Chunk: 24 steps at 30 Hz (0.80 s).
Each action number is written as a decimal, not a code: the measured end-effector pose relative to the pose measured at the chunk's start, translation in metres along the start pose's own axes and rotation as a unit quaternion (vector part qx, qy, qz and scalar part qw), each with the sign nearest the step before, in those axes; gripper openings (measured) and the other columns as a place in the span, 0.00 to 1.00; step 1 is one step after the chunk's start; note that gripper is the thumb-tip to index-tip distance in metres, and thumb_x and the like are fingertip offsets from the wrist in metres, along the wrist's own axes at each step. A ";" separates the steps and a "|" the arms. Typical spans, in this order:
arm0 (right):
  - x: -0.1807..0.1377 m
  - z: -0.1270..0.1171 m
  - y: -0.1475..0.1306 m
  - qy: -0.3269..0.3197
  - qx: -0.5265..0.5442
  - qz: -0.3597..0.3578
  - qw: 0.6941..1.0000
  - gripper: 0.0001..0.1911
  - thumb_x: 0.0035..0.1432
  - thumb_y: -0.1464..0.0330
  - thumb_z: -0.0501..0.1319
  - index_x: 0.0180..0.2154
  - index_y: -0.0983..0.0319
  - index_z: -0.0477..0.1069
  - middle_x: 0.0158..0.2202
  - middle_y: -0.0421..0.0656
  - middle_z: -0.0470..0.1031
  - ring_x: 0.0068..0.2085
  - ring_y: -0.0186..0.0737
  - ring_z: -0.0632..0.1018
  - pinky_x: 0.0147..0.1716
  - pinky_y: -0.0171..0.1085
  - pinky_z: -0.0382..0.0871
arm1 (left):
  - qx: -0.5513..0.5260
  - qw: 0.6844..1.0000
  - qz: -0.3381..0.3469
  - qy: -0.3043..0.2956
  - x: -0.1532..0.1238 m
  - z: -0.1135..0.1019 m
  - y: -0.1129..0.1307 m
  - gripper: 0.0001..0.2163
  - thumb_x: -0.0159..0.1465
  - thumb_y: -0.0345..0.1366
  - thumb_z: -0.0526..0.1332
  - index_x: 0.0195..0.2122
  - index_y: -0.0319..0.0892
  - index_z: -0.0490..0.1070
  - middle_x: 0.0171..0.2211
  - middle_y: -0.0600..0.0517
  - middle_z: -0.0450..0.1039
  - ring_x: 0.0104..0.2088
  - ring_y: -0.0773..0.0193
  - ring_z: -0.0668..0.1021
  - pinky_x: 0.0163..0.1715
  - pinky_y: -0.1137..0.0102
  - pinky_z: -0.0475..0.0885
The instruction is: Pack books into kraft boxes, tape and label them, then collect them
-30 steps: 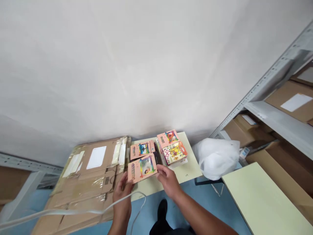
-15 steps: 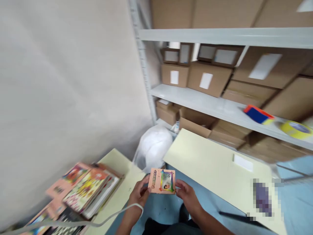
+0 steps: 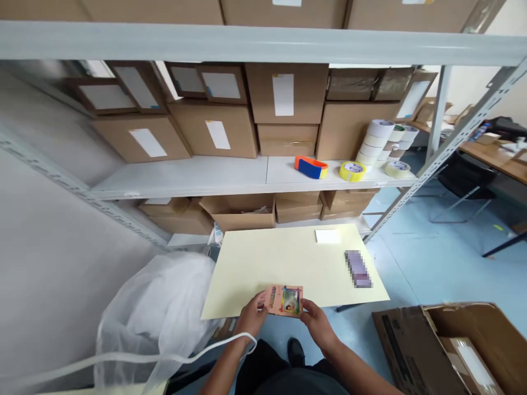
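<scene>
A small pink picture book (image 3: 285, 300) with a rainbow-framed picture on its cover is held between both hands, just over the near edge of a pale yellow table (image 3: 263, 263). My left hand (image 3: 252, 315) grips the book's left edge. On the opposite edge, the thumb and fingers of my right hand (image 3: 318, 323) are closed. Farther back on the table lies a white card (image 3: 328, 236). A blurred-out purple item (image 3: 358, 269) rests near the table's right side.
Behind the table stands a grey metal shelf (image 3: 197, 173) with cardboard boxes (image 3: 212, 131), tape rolls (image 3: 352, 170) and a blue-orange band (image 3: 310, 167). White plastic wrap (image 3: 164, 302) bulges at left. An opened carton (image 3: 461, 318) sits at lower right. A white cable (image 3: 164, 359) crosses my left forearm.
My view has swung right, from the wall and the side table with stacked books to the shelf. Both hands have carried the pink book along, to the yellow table's near edge.
</scene>
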State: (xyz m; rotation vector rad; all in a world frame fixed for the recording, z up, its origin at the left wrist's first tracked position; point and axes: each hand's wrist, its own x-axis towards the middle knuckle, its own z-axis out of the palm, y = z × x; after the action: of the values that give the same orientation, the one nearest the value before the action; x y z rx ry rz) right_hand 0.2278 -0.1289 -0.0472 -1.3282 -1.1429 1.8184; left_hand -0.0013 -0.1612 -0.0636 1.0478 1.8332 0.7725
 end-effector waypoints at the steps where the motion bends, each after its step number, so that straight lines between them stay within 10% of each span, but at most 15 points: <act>1: 0.004 0.001 -0.005 0.007 -0.004 -0.002 1.000 0.26 0.47 0.59 0.67 0.48 0.61 0.79 0.50 0.50 0.82 0.52 0.55 0.80 0.56 0.50 0.70 | -0.002 1.000 0.008 0.001 0.007 -0.001 0.004 0.25 0.57 0.34 0.60 0.58 0.41 0.73 0.54 0.43 0.80 0.51 0.55 0.82 0.54 0.63 0.74; 11: 0.053 0.049 -0.013 0.087 -0.039 0.005 0.995 0.25 0.48 0.55 0.66 0.47 0.60 0.79 0.45 0.49 0.83 0.50 0.54 0.79 0.54 0.50 0.69 | -0.037 0.997 0.042 -0.054 0.079 -0.038 0.017 0.24 0.58 0.29 0.61 0.57 0.46 0.74 0.57 0.48 0.78 0.53 0.56 0.80 0.54 0.66 0.72; 17: 0.057 0.082 0.021 0.152 0.009 0.130 0.980 0.29 0.40 0.54 0.70 0.44 0.62 0.78 0.40 0.49 0.82 0.41 0.48 0.80 0.39 0.42 0.71 | -0.009 0.993 0.060 -0.097 0.132 -0.044 0.004 0.31 0.56 0.22 0.56 0.63 0.42 0.68 0.67 0.46 0.66 0.68 0.59 0.66 0.68 0.67 0.58; 20: 0.057 0.086 0.033 0.156 0.011 0.171 0.973 0.29 0.38 0.55 0.71 0.42 0.64 0.78 0.35 0.48 0.80 0.36 0.45 0.80 0.35 0.40 0.69 | 0.028 0.998 0.008 -0.055 0.147 -0.046 -0.015 0.34 0.57 0.25 0.58 0.67 0.38 0.62 0.73 0.41 0.55 0.73 0.58 0.58 0.69 0.67 0.51; 24: 0.073 0.079 0.031 0.179 -0.016 0.163 0.970 0.26 0.41 0.56 0.69 0.41 0.65 0.78 0.36 0.48 0.80 0.37 0.44 0.80 0.34 0.39 0.69 | 0.028 0.994 -0.084 -0.065 0.148 -0.047 -0.044 0.28 0.57 0.32 0.61 0.61 0.36 0.66 0.63 0.34 0.70 0.67 0.46 0.68 0.64 0.59 0.60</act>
State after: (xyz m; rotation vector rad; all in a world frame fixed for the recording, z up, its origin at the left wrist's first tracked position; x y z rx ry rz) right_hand 0.1305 -0.1034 -0.0963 -1.8623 -0.7967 1.6823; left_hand -0.0996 -0.0548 -0.1346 0.9426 1.8124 0.5439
